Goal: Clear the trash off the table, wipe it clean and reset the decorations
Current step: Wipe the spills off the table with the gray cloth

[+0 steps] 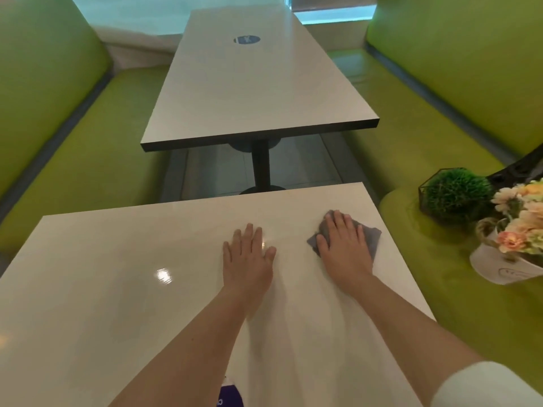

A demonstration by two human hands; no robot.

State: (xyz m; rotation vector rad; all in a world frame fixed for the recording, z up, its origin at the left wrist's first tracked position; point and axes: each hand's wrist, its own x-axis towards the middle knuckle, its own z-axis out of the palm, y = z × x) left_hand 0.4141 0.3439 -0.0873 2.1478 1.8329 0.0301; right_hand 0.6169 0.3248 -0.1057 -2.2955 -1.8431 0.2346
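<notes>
Lighting even, medium-bright, soft indoor. Overhead source gives two small glare spots on the glossy near table (117, 289): one left of centre, one just beside the left hand (248, 257). Cool cyan daylight from the far window (132, 13), slightly blown out. Far table (258, 83) shows a broad soft sheen. Shadows weak and diffuse, faint under both forearms. Wide-angle distortion strong: table edges splay, green benches (58, 186) bow at left and right borders. Overall softness, compression smear; flowers (523, 218) at right edge blurred, sleeve (493, 386) at near right out of focus
</notes>
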